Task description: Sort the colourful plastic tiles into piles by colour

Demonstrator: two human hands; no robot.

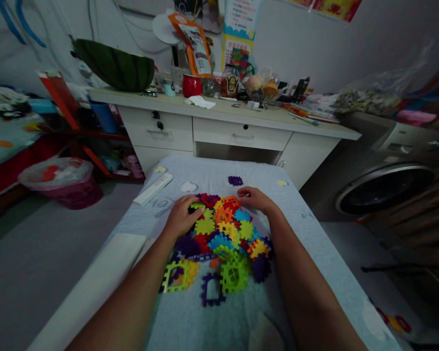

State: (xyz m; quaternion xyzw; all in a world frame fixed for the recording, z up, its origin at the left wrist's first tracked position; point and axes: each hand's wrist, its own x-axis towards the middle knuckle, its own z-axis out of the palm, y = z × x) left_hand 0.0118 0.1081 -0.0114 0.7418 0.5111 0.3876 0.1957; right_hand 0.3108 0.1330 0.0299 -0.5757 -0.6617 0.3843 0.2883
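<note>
We noted, left of centre, a long white box (153, 190) on the cloth-covered table (300, 263). Beside it, the left hand (183, 215) lay curved against the pile's upper-left edge, thumb apart from the fingers; its fingertips were partly hidden, so we could not tell whether they gripped a piece. The pile of notched plastic pieces (205, 225) occupied mid-frame, a purple window frame (204, 292) at its lower edge. One purple piece (235, 181) lay apart above. At the pile's upper right, the right hand (256, 199) was loosely curled, thumb and fingers parted — nothing seen between them. We judged the step to be gathering or sorting — any lift would call for a fingertip pinch.
</note>
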